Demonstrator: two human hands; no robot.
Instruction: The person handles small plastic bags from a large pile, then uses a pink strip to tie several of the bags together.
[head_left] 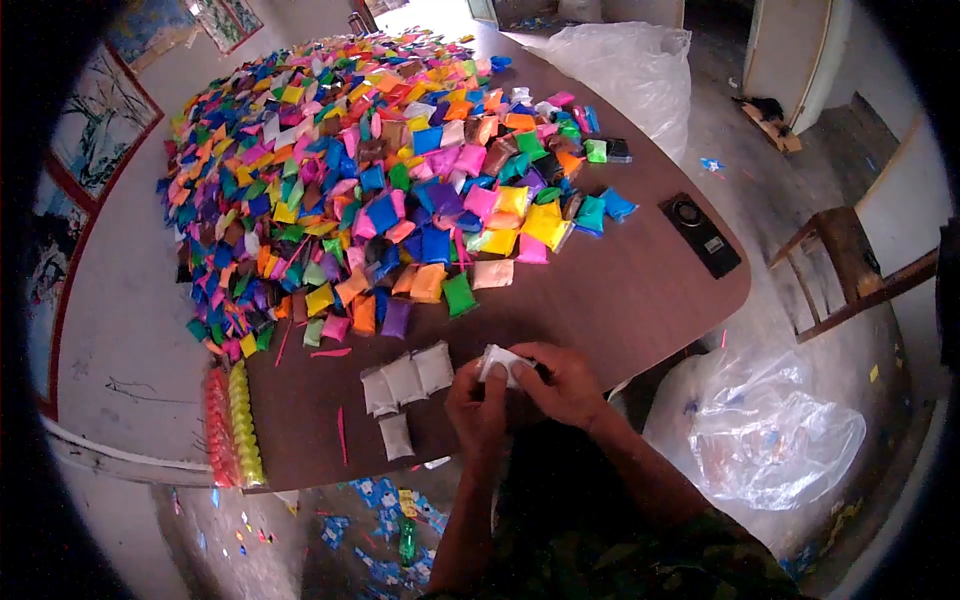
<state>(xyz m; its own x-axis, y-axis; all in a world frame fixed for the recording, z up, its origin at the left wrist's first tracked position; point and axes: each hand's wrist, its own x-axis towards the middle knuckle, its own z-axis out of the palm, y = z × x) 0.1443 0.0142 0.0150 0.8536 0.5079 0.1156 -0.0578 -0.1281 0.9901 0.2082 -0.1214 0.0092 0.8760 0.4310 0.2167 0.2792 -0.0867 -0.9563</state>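
Note:
A small white packet (503, 362) is pinched between both hands at the table's near edge. My left hand (478, 402) grips its left side, thumb on top. On the other side, my right hand (562, 384) closes on it with thumb and fingers. Just left of my hands lie several white packets (407, 380) in a row, with one more white packet (396, 437) below them. Beyond these, a large heap of colourful small packets (350, 180) covers the far and left parts of the brown table (590, 300).
A black device with a round dial (702, 236) lies near the table's right edge. Red and yellow plastic strips (238, 425) sit at the left corner. Clear plastic bags (775, 435) rest on the floor to the right, near a wooden chair (835, 265). Pink plastic tools (341, 435) lie about.

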